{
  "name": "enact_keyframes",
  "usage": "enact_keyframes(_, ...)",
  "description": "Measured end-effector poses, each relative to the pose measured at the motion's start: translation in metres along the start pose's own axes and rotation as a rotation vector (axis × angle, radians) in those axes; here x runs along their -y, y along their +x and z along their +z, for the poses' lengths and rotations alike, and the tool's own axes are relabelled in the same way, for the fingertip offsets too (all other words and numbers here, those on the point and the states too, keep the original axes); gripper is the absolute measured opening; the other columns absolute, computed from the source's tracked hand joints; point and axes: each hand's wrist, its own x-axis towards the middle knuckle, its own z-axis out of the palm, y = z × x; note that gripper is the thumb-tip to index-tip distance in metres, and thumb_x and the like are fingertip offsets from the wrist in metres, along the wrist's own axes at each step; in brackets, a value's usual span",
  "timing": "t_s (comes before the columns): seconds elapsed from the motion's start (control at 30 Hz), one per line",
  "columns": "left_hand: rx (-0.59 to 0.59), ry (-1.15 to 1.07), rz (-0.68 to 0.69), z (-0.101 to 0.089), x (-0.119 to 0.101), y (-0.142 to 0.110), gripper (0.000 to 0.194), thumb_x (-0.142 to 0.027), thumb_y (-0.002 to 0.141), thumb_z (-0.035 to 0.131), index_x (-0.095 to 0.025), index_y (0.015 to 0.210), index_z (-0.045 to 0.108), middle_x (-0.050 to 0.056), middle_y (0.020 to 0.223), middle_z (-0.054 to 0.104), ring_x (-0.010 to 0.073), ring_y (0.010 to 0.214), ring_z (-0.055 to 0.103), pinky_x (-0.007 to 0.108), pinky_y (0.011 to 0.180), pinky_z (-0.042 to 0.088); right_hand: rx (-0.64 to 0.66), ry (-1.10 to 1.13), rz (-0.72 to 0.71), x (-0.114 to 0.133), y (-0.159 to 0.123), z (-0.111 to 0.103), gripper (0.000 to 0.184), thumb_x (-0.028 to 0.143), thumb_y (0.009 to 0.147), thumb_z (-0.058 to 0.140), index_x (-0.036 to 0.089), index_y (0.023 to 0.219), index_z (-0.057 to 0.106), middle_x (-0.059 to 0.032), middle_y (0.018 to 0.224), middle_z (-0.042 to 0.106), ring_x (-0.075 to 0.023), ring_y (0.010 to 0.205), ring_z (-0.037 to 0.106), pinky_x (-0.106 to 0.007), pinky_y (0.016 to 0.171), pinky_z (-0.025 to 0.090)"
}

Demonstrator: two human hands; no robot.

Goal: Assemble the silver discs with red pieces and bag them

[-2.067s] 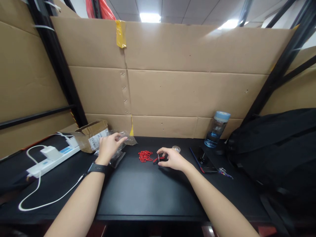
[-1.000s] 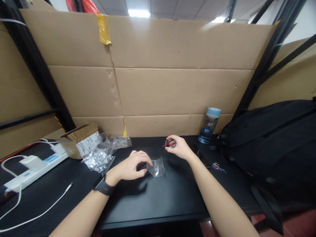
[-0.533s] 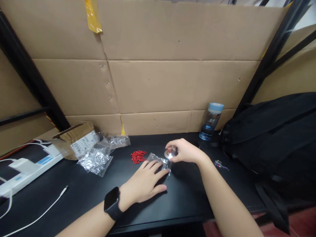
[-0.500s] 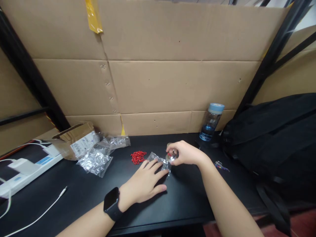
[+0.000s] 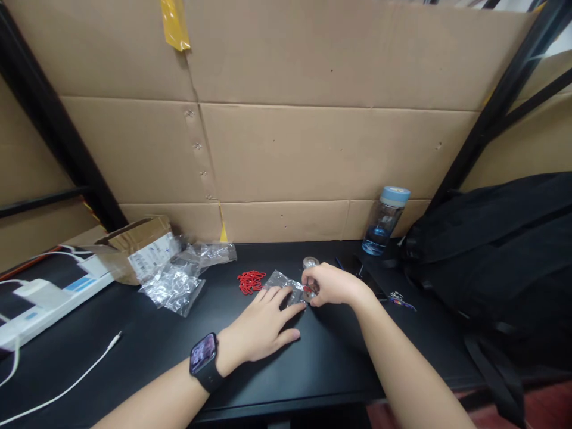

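Observation:
My left hand point(image 5: 263, 325), with a black watch point(image 5: 204, 356) on its wrist, lies palm down with fingers spread. Its fingertips rest on a small clear plastic bag point(image 5: 277, 279), partly covering it. My right hand point(image 5: 333, 285) pinches a small, shiny round thing point(image 5: 310, 293), seemingly a clear tape roll, at the bag's right end. A bit of red shows by its fingers; what that is I cannot tell. Just behind sits another clear roll point(image 5: 310, 262). Left of the bag is a pile of red loops point(image 5: 251, 282), like small clips or cords.
Crumpled clear bags point(image 5: 173, 289) and an opened cardboard box point(image 5: 149, 253) lie at left, near a white power strip point(image 5: 56, 310) and cable point(image 5: 67, 387). At right stand a blue-lidded bottle point(image 5: 386, 220) and black backpack point(image 5: 496, 256). A small keychain point(image 5: 400, 300) lies nearby.
My right hand has lowered slightly with the round thing, down to the bag's right end, uncovering the roll behind. My left hand stays nearly in place. The watch face has lit up.

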Motion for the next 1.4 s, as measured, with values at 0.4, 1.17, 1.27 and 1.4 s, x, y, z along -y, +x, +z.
enact_keyframes(0.4,0.052,-0.094,0.008,0.002,0.014,0.001,0.053,-0.051,0.101,0.046,-0.037,0.152,0.040,0.011,0.157,0.041,0.0332,0.142,0.041,0.056,0.111,0.036,-0.022,-0.008,-0.066,0.004,0.009,0.005,0.032,0.021,0.061,0.085,0.021,0.089,0.070,-0.0010,0.082,0.065,-0.0170,0.072,0.060,-0.024,0.059,0.039)
enact_keyframes(1.17,0.087,-0.180,0.012,-0.003,0.021,0.003,0.049,-0.054,0.100,0.048,-0.040,0.148,0.047,0.008,0.165,0.029,0.0321,0.150,0.031,0.055,0.114,0.033,-0.098,0.049,-0.148,-0.010,0.023,0.011,0.033,0.018,0.060,0.089,0.021,0.087,0.071,0.0021,0.083,0.064,-0.0128,0.071,0.057,-0.022,0.062,0.038)
enact_keyframes(1.27,0.075,-0.184,0.004,-0.001,0.022,0.003,0.048,-0.053,0.100,0.049,-0.041,0.147,0.049,0.005,0.165,0.029,0.0331,0.151,0.029,0.056,0.115,0.031,-0.136,0.001,-0.108,-0.008,0.026,0.014,0.036,0.024,0.059,0.092,0.022,0.088,0.070,0.0021,0.086,0.064,-0.0132,0.073,0.057,-0.022,0.062,0.034)
enact_keyframes(1.4,0.069,-0.196,-0.002,0.002,0.025,0.003,0.048,-0.053,0.100,0.050,-0.041,0.146,0.049,0.003,0.165,0.028,0.0362,0.150,0.028,0.059,0.116,0.028,-0.188,-0.051,-0.037,-0.003,0.027,0.017,0.037,0.031,0.060,0.093,0.025,0.088,0.069,0.0028,0.089,0.066,-0.0147,0.080,0.059,-0.022,0.059,0.029)
